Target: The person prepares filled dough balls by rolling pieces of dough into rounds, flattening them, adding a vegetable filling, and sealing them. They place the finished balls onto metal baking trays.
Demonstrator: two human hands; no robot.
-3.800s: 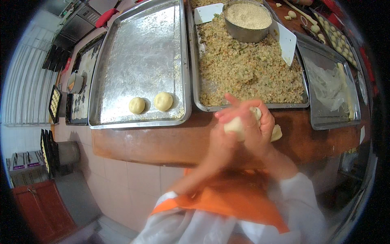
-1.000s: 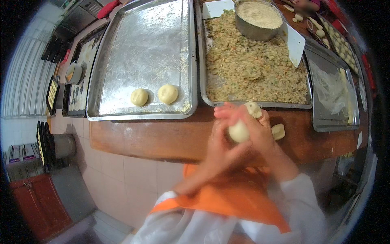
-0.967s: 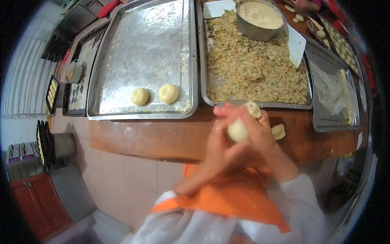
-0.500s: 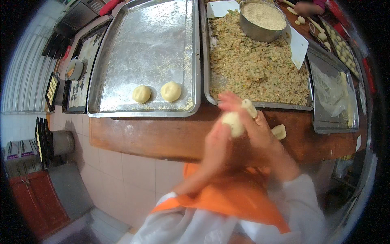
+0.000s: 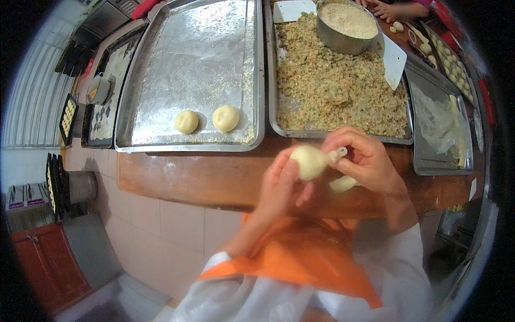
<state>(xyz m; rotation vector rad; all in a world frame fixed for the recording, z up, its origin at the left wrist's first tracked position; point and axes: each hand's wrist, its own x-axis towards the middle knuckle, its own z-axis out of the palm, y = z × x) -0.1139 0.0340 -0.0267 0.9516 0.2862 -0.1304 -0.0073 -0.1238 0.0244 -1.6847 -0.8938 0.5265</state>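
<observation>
Over the front edge of the wooden table (image 5: 214, 182), my left hand (image 5: 278, 182) curls around a smooth, pale dough ball (image 5: 307, 162). The ball's narrow twisted neck sticks out to the right, and my right hand (image 5: 370, 163) pinches it between thumb and fingers. Below the right hand lies a loose piece of dough (image 5: 344, 184), partly hidden by it. Two round dough balls, one on the left (image 5: 186, 122) and one on the right (image 5: 225, 118), rest near the front of a large metal tray (image 5: 161, 146).
Behind my hands, a second tray (image 5: 300, 133) holds crumbly filling (image 5: 338, 94), a metal bowl (image 5: 343, 44) of pale crumbs and a white scraper (image 5: 394, 61). Another tray (image 5: 429, 170) with plastic film stands at right. Another person's hands (image 5: 383, 9) show at the far right.
My hands, earlier close together around the dough, have moved apart. My right hand has shifted right and now pinches the drawn-out neck. The other person's hands show more.
</observation>
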